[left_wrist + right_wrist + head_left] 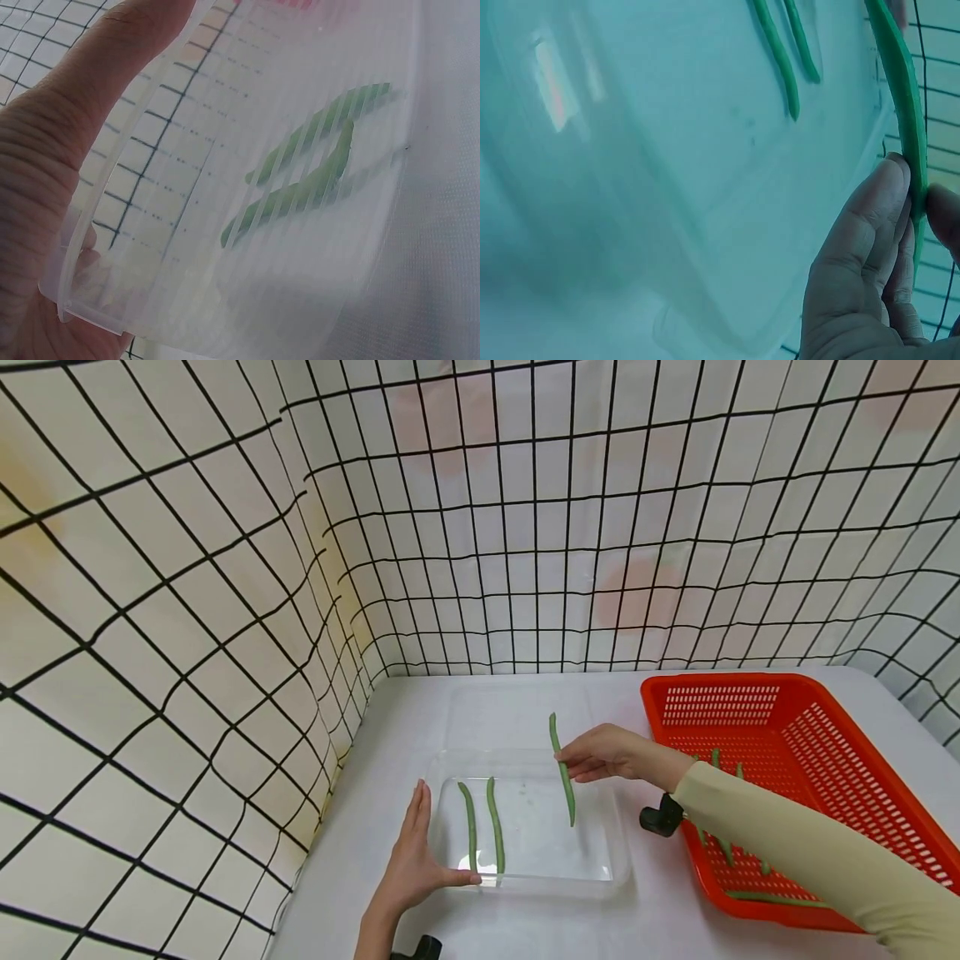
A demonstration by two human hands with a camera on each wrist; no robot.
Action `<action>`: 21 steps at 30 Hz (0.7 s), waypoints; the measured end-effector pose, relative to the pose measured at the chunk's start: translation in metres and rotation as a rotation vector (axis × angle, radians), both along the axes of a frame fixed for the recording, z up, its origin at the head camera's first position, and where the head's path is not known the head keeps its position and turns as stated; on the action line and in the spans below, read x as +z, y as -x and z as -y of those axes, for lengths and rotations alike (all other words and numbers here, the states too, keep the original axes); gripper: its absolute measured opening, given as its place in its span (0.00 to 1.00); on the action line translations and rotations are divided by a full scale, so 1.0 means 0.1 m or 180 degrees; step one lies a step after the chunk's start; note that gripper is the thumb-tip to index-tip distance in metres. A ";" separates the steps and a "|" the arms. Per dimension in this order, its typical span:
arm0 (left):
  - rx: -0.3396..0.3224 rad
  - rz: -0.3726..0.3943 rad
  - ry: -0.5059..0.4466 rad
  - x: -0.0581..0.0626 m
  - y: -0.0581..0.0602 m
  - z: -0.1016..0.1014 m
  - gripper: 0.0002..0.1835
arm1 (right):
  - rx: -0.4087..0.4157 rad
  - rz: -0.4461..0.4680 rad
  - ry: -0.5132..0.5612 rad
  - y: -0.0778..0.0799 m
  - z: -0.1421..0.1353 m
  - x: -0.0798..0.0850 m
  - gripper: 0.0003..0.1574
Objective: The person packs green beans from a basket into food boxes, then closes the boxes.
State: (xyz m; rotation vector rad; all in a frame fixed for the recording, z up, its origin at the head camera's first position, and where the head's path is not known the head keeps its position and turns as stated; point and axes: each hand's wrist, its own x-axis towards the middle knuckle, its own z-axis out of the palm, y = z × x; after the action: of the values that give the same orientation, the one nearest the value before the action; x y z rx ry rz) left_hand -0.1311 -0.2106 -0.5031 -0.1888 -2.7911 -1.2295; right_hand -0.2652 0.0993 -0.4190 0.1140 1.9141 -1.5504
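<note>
My right hand [603, 752] pinches a long green bean [567, 793] between thumb and fingertips, over the right part of a clear plastic container [532, 839]. The bean points up and down in the head view, and its lower end overlaps the container. Two more green beans lie side by side in the container's left part, one bean [469, 818] left of the other bean [495, 822]. At the container's front left corner rests my left hand [412, 860], its thumb along the front rim and straight fingers along the left side.
A red slotted basket [847, 752] stands to the right, with several green beans inside, partly hidden by my right sleeve [795, 835]. Black grid netting [536, 527] over pale cloth rises behind and at the left of the white table [345, 860].
</note>
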 end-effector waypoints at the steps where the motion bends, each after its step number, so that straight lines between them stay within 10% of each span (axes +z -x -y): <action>1: 0.0003 0.0011 -0.0008 0.00 0.00 0.00 0.80 | 0.0026 0.0020 -0.0002 -0.01 0.05 -0.02 0.14; 21: 0.0039 0.0039 -0.0047 0.00 0.00 0.00 0.81 | 0.0345 0.0123 -0.0307 -0.18 0.59 -0.37 0.07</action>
State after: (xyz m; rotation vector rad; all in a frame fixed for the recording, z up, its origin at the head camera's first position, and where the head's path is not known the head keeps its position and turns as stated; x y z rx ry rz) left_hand -0.1316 -0.2110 -0.5034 -0.1635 -2.7884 -1.2523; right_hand -0.2472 0.0403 -0.4557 0.0800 1.9323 -1.3761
